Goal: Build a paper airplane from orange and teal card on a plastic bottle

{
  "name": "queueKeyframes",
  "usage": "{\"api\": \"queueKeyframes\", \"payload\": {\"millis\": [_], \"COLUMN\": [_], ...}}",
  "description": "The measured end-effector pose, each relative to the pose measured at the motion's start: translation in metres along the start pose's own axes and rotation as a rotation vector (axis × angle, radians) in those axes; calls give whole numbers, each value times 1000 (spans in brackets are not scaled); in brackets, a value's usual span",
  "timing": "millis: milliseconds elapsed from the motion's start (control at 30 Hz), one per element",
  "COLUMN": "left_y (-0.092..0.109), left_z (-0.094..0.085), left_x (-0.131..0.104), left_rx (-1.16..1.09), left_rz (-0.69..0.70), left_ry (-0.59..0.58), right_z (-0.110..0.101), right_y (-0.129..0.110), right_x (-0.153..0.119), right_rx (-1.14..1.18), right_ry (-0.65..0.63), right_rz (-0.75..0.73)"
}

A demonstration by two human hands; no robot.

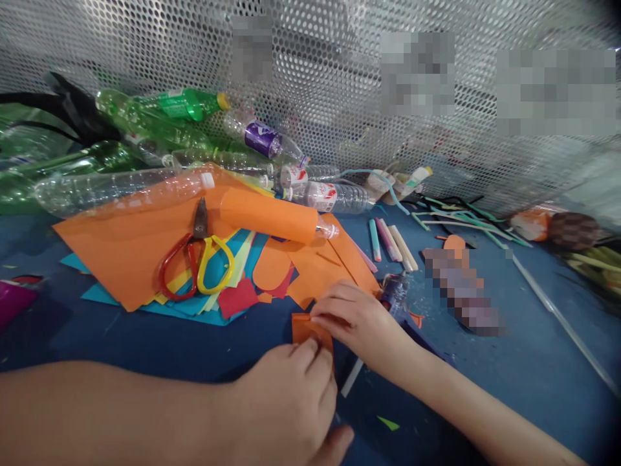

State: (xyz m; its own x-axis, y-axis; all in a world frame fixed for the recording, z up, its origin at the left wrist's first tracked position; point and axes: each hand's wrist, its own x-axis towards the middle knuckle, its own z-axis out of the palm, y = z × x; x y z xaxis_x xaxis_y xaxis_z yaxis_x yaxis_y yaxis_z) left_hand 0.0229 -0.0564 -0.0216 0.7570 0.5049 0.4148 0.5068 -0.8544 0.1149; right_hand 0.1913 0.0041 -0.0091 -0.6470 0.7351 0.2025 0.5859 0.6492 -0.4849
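Observation:
A small piece of orange paper (301, 328) lies on the blue surface with a fold along its far edge. My left hand (291, 391) presses down on it with curled fingers, the thumb held apart nearer to me. The fingertips of my right hand (356, 317) pinch the paper's far right corner. Both hands cover much of the sheet. Just beyond are a red paper scrap (237, 299) and a rounded orange cutout (273, 265). Scissors (198, 262) with one red and one yellow handle rest on the stacked coloured paper (116, 252).
A bottle wrapped in orange paper (269, 215) lies across the pile. Clear bottles (116, 191) and green bottles (187, 105) lean by the perforated metal wall (330, 77). Chalk-like sticks (388, 243), a dark blue item (396, 294) and thin strips (466, 220) lie rightward.

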Motion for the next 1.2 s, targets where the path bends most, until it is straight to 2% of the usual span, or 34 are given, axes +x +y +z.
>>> {"api": "queueKeyframes", "payload": {"millis": [67,133,200,333,433,733,933,1067,1200], "left_y": [-17,-39,-60,-82,-81,-73,-75,-76,-77], "left_z": [-12,-22,-28,-31,-31,-25,-29,-29,-27], "left_x": [12,23,30,33,31,29,32,32,31], "left_rx": [-147,-208,-259,-335,-361,-369,-447,-446,-445], "left_rz": [-73,-253,-354,-384,-371,-381,-387,-384,-388], "left_ry": [-101,-121,-143,-235,-293,-337,-403,-405,-398], "right_z": [-2,-5,-9,-15,-16,-12,-22,-23,-15], "right_y": [0,-1,-3,-4,-2,-3,-2,0,-1], "right_x": [0,-1,-1,-2,-2,-7,-10,-9,-10], "right_rx": [22,38,38,13,-12,13,45,90,132], "right_ry": [0,-24,-40,2,-1,-35,-41,-43,-55], "right_rz": [-4,-5,14,95,121,145,249,301,277]}}
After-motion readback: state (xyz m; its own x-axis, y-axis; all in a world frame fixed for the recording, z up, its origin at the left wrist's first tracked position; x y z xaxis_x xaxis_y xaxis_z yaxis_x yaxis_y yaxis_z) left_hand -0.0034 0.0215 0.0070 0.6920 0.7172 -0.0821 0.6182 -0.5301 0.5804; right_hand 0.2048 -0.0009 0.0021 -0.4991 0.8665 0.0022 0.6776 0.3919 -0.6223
